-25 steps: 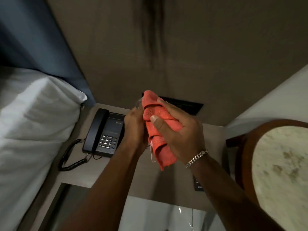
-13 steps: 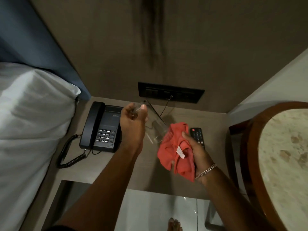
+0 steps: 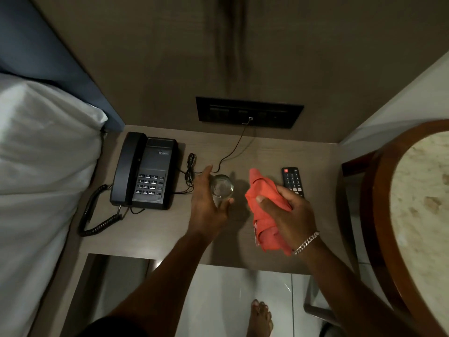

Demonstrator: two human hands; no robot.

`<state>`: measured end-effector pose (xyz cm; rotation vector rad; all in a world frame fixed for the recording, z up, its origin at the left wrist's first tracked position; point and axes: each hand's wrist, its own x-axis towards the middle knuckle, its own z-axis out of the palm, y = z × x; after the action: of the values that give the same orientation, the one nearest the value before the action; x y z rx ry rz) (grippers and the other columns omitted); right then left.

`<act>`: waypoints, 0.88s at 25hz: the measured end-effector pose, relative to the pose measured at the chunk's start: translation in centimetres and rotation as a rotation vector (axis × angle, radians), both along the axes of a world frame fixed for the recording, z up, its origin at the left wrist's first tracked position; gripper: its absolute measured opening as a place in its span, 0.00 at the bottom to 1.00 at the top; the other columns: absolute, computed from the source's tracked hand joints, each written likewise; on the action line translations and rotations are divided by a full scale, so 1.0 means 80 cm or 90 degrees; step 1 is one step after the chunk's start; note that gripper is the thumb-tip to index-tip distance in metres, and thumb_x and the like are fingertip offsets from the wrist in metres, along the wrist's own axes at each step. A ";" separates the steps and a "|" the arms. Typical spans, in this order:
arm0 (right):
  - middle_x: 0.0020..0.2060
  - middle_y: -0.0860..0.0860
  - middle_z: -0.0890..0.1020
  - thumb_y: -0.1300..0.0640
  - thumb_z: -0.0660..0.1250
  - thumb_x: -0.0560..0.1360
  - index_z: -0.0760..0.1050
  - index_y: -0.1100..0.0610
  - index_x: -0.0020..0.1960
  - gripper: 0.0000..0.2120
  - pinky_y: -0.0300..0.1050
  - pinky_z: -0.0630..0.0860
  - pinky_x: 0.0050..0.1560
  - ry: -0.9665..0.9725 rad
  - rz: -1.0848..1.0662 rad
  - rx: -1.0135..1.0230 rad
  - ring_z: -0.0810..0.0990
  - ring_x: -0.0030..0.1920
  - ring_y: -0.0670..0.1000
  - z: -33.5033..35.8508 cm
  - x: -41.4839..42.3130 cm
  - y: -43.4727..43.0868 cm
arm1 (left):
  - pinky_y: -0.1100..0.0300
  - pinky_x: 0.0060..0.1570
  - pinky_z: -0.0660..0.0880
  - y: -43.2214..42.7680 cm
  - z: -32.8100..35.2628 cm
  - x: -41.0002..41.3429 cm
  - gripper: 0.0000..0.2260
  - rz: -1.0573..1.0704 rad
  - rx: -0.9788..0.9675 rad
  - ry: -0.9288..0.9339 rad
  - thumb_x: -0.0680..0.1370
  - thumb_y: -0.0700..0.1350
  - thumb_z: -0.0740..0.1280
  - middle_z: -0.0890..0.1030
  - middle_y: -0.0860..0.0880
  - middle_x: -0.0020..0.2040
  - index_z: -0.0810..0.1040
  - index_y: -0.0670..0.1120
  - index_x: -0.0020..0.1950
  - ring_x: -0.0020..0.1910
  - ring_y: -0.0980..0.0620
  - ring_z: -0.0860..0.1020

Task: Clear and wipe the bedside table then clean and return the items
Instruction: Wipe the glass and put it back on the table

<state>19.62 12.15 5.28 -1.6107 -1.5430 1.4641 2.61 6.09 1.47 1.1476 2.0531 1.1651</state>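
Observation:
My left hand [image 3: 206, 205] is wrapped around a clear drinking glass [image 3: 221, 188], which stands upright at the middle of the wooden bedside table [image 3: 170, 229]. Just to its right, my right hand [image 3: 284, 212] clutches a bunched orange-red cloth [image 3: 262, 193] a little above the tabletop. A black desk telephone [image 3: 145, 171] with a coiled cord sits on the left part of the table. A black remote control [image 3: 292, 181] lies at the right, its lower end hidden behind the cloth and my right hand.
A thin black cable [image 3: 233, 149] runs from the dark wall socket panel [image 3: 249, 111] across the table to the phone. A white pillow [image 3: 41, 152] borders the left edge. A round marble-topped table [image 3: 418, 203] with a wooden rim crowds the right. My bare foot [image 3: 261, 317] is on the floor below.
The cloth came off the glass as my right hand pulled away to the right. My left hand lowered the glass from mid-air down to the tabletop, upright.

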 end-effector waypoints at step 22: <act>0.60 0.52 0.79 0.64 0.71 0.68 0.74 0.49 0.63 0.26 0.53 0.76 0.59 -0.113 -0.285 0.131 0.78 0.59 0.54 0.088 0.301 0.058 | 0.44 0.56 0.79 0.129 0.136 0.344 0.17 -0.130 -0.128 -0.500 0.74 0.41 0.71 0.82 0.48 0.56 0.75 0.52 0.61 0.56 0.46 0.81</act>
<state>43.67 16.77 12.32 -1.8448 -1.2612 0.9163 30.11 16.39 12.32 0.6295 1.3733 1.0501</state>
